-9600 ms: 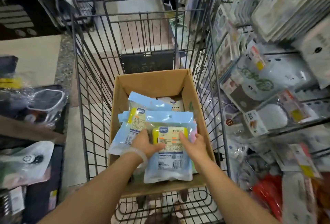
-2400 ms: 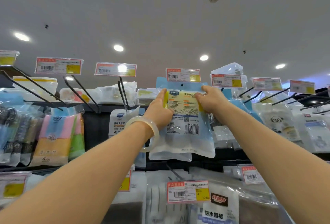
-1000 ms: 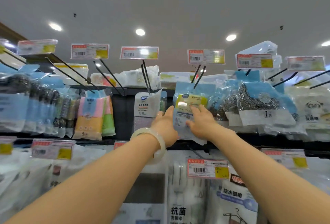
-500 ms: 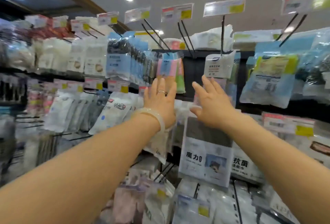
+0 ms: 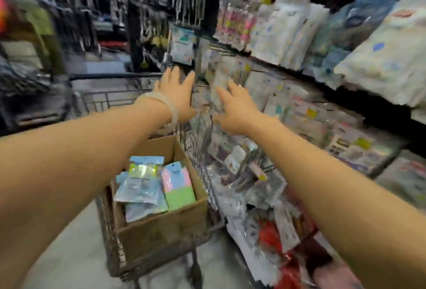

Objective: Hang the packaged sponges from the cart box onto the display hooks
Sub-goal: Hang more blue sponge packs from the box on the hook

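1. Two hands, the left hand (image 5: 176, 95) and the right hand (image 5: 235, 109), reach forward with fingers spread, holding nothing.
2. Sponge packs (image 5: 147, 185) lie in the cardboard box (image 5: 166, 229) in the cart (image 5: 103, 102).
3. Likely step: fetching another; next, lower both hands and grip one.

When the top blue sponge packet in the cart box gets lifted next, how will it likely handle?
The top sponge packet looks like a thin glossy plastic pouch, so probably floppy and a bit slippery. It holds sponge, so likely light for its size. It lies loose on other packets in the cardboard box, so neighbours may shift. Both the left hand and right hand are empty.
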